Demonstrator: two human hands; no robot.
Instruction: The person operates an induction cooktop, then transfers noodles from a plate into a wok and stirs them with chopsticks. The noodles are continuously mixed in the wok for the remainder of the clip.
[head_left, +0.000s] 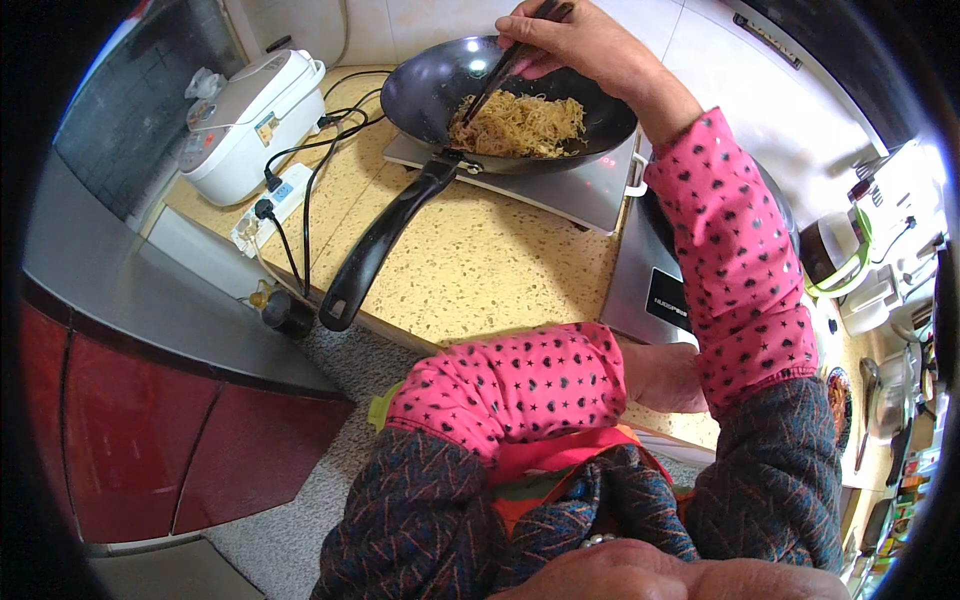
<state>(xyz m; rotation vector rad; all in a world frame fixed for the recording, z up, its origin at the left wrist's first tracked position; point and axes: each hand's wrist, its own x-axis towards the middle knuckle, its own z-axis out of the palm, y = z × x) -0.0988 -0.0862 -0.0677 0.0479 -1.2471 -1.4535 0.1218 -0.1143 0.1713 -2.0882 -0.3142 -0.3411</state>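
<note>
My right hand grips dark chopsticks near their upper ends. Their tips reach into thin yellowish noodles heaped in a black wok. The wok rests on a flat electric cooktop with a lit red display. Its long black handle slants over the counter towards the front edge, with no hand on it. My left hand lies low across my front, near the counter's edge. Its fingers are hidden behind my right sleeve, so whether it holds anything does not show.
A white rice cooker and a power strip with black cords stand at the counter's left. Right of the wok is a metal-topped stove, partly behind my arm. Farther right are a green-rimmed container and a steel pot.
</note>
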